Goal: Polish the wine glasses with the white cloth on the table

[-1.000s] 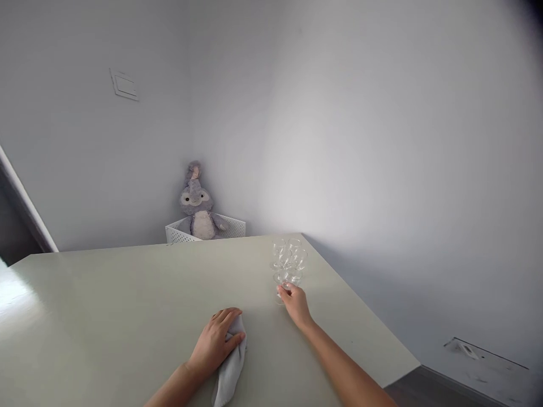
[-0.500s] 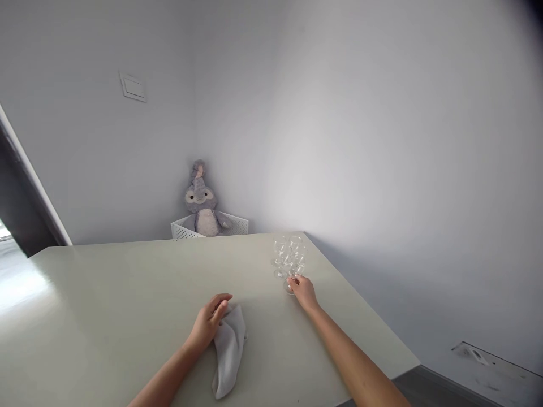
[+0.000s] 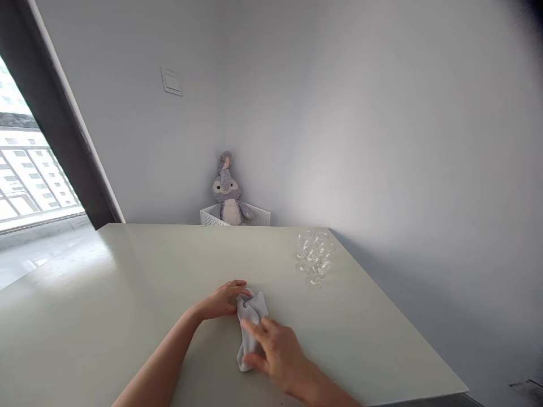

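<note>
A light grey cloth (image 3: 251,308) lies bunched on the table, its long side pointing toward me. My left hand (image 3: 223,299) is at the cloth's far left edge; its fingers reach over the top end, with the thumb apart from them below. Over the near right part of the cloth is my right hand (image 3: 280,353), slightly blurred, thumb and fingers spread and nothing held in them. Several clear stemmed glasses (image 3: 314,265) stand in a tight cluster farther off to the right, apart from both hands.
The pale table (image 3: 169,271) has its right edge beside a grey wall. Behind its far edge a grey plush toy (image 3: 231,210) sits in a white perforated basket (image 3: 263,217). At left, a dark frame (image 3: 55,107) borders a window with a railing outside.
My right hand has left the glasses and come back to the cloth. My left hand stays at the cloth, whose folds have shifted. The view has turned left.
</note>
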A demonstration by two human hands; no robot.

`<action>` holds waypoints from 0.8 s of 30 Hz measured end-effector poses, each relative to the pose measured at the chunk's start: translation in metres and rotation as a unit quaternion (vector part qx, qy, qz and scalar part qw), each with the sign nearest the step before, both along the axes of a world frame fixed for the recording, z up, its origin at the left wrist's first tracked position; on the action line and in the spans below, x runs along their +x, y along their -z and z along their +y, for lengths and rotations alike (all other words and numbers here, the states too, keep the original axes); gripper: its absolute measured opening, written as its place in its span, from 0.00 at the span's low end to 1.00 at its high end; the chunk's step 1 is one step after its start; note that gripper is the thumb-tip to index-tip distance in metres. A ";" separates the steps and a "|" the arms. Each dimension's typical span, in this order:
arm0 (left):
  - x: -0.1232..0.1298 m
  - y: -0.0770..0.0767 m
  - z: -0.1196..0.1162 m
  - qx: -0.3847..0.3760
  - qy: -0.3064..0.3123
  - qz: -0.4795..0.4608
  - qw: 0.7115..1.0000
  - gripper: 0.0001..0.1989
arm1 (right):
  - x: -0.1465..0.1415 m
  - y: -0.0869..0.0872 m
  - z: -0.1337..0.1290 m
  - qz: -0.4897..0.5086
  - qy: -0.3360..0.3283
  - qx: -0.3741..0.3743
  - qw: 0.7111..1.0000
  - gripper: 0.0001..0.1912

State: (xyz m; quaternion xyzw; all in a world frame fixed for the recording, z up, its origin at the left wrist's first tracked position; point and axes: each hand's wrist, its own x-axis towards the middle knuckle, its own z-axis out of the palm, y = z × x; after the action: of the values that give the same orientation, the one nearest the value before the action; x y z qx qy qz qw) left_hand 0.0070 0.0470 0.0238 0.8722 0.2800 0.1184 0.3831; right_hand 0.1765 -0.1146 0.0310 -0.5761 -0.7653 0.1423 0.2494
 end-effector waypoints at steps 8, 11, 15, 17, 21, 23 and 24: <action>0.015 -0.011 -0.012 -0.047 -0.140 -0.147 0.978 0.07 | 0.002 0.005 0.004 0.073 0.099 -0.046 0.991 0.10; 0.019 -0.025 -0.017 -0.093 -0.139 -0.159 0.973 0.11 | 0.027 -0.004 0.000 0.223 0.125 -0.079 0.963 0.10; 0.024 -0.042 -0.019 -0.089 -0.147 -0.157 0.973 0.14 | 0.053 -0.015 -0.005 0.352 0.134 -0.087 0.922 0.08; 0.025 -0.048 -0.019 -0.079 -0.154 -0.147 0.974 0.15 | 0.064 -0.019 -0.008 0.380 0.133 -0.097 0.910 0.08; 0.024 -0.055 -0.017 -0.076 -0.151 -0.119 0.978 0.17 | 0.080 -0.021 -0.012 0.470 0.109 -0.125 0.867 0.12; 0.024 -0.056 -0.016 -0.076 -0.138 -0.115 0.981 0.17 | 0.083 -0.019 -0.013 0.541 0.102 -0.152 0.821 0.13; 0.025 -0.056 -0.015 -0.076 -0.131 -0.115 0.982 0.17 | 0.083 -0.018 -0.013 0.578 0.102 -0.164 0.793 0.14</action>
State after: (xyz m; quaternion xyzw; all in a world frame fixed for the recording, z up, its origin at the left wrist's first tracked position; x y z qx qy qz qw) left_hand 0.0317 0.0316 0.0796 0.7769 0.3542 0.2458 0.4589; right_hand 0.2598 -0.1275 0.0488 -0.4930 -0.3806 0.5461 0.5603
